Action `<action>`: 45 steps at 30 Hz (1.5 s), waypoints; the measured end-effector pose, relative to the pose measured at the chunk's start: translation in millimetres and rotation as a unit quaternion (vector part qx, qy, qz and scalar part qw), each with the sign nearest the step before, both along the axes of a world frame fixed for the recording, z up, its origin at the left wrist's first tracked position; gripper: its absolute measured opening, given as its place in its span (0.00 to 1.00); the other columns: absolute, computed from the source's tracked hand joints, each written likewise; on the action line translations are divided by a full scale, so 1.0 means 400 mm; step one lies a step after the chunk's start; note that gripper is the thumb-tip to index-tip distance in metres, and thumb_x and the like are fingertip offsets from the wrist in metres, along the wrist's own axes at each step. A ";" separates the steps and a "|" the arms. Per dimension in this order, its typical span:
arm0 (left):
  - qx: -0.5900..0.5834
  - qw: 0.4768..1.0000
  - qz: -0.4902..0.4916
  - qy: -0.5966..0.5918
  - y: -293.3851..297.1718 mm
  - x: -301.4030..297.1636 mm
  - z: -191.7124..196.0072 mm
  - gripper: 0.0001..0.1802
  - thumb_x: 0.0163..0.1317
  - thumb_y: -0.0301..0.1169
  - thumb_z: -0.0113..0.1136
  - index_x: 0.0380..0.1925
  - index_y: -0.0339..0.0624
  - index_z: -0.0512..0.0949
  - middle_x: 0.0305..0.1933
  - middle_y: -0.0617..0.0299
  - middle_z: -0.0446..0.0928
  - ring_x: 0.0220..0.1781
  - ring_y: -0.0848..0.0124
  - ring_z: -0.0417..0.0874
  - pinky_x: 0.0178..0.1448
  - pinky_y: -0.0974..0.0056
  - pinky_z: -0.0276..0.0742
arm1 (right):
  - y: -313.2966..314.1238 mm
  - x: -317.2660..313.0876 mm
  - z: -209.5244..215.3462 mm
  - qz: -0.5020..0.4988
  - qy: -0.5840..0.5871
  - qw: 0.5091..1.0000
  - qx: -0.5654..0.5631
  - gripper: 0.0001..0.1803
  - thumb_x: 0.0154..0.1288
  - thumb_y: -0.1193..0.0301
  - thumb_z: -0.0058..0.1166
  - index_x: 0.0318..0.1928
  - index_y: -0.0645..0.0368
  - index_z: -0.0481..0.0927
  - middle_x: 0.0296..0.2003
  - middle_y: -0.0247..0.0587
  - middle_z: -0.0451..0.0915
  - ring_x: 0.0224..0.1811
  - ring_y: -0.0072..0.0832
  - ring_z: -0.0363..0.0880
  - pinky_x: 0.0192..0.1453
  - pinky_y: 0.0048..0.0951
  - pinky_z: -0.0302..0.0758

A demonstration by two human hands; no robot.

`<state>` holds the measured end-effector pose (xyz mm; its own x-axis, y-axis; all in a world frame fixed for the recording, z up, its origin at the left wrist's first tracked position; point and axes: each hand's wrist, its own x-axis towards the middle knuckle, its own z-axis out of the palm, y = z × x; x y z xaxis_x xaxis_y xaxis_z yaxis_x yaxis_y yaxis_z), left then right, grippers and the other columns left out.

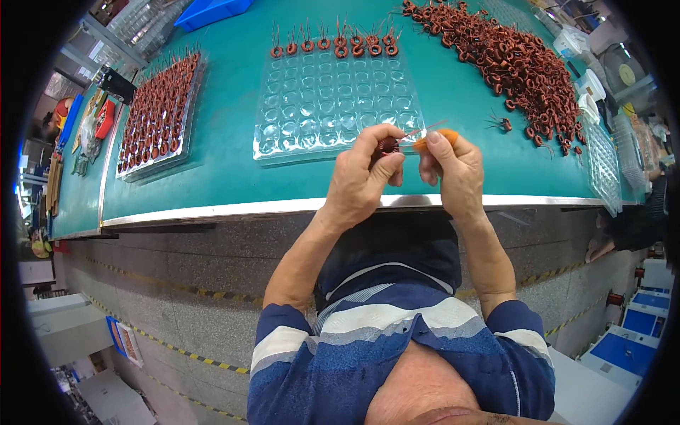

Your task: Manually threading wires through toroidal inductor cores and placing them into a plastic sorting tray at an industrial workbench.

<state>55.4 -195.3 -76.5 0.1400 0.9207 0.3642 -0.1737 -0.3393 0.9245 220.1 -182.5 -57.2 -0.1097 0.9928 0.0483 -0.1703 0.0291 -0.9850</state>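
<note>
We have the left hand point(365, 177) pinched shut on a small copper coil point(387, 146), held just above the near edge of the worktop point(234, 152), and the right hand point(453, 170) close beside it, its fingers point(433, 139) closed on a small orange tool point(440, 134) and meeting one of the coil's thin wire leads point(418, 132). We judge that we are working on that lead, trimming or straightening it; we cannot tell which. The next move calls for a steady pinch on the coil and a fine touch at the wire, since it is thin and would bend easily

Just beyond the hands lies a clear plastic tray point(336, 99) of round pockets, almost all unfilled, with one row of coils point(333, 46) standing along its far edge. To the right a big loose heap of coils point(510, 60) spreads over the green mat. To the left sits a second tray point(157, 113) packed full of coils. A blue bin point(212, 10) stands at the far left

The worktop has a metal rim; below it runs a grey stone floor point(177, 304) with yellow-black tape lines
</note>
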 end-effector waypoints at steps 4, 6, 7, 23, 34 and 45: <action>-0.097 0.991 -0.072 -0.049 0.001 -0.029 -0.022 0.14 0.69 0.34 0.54 0.47 0.35 0.71 0.23 0.65 0.73 0.24 0.78 0.74 0.29 0.72 0.70 | 0.009 0.000 -0.014 -0.016 -0.013 1.000 0.023 0.16 0.67 0.62 0.58 0.40 0.65 0.80 0.22 0.31 0.76 0.19 0.15 0.72 0.22 0.14 0.64; -0.117 0.988 -0.103 -0.020 0.011 -0.038 -0.033 0.17 0.68 0.38 0.56 0.48 0.35 0.72 0.23 0.64 0.74 0.24 0.77 0.74 0.30 0.71 0.71 | 0.010 0.020 -0.022 0.047 -0.020 0.999 0.004 0.15 0.67 0.63 0.57 0.40 0.65 0.80 0.21 0.32 0.76 0.19 0.16 0.73 0.22 0.15 0.65; -0.117 0.987 -0.106 -0.021 0.011 -0.035 -0.042 0.17 0.68 0.38 0.56 0.48 0.35 0.72 0.23 0.64 0.74 0.24 0.77 0.74 0.30 0.71 0.71 | 0.011 0.023 -0.022 0.045 -0.022 0.999 0.003 0.15 0.67 0.63 0.57 0.40 0.65 0.80 0.21 0.32 0.76 0.19 0.16 0.73 0.22 0.15 0.65; -0.103 0.956 -0.158 -0.223 -0.037 0.013 -0.022 0.15 0.73 0.37 0.46 0.51 0.38 0.66 0.23 0.61 0.69 0.20 0.74 0.71 0.26 0.71 0.70 | -0.042 0.016 0.010 -0.018 -0.112 0.984 0.138 0.09 0.64 0.74 0.60 0.41 0.66 0.79 0.24 0.36 0.79 0.20 0.17 0.74 0.23 0.16 0.68; -0.046 0.998 -0.025 -0.016 -0.018 0.015 -0.030 0.11 0.71 0.31 0.49 0.49 0.38 0.65 0.27 0.58 0.73 0.24 0.70 0.75 0.29 0.68 0.70 | -0.048 0.011 -0.016 0.032 -0.011 0.999 -0.009 0.12 0.66 0.66 0.59 0.36 0.65 0.80 0.22 0.34 0.78 0.17 0.15 0.72 0.19 0.14 0.64; 0.110 0.906 -0.079 0.400 -0.004 -0.056 0.061 0.19 0.62 0.32 0.62 0.49 0.40 0.68 0.34 0.55 0.76 0.35 0.60 0.81 0.39 0.60 0.75 | -0.022 0.027 -0.019 0.085 -0.010 0.991 -0.106 0.12 0.63 0.65 0.61 0.32 0.63 0.80 0.18 0.31 0.76 0.17 0.14 0.70 0.21 0.15 0.65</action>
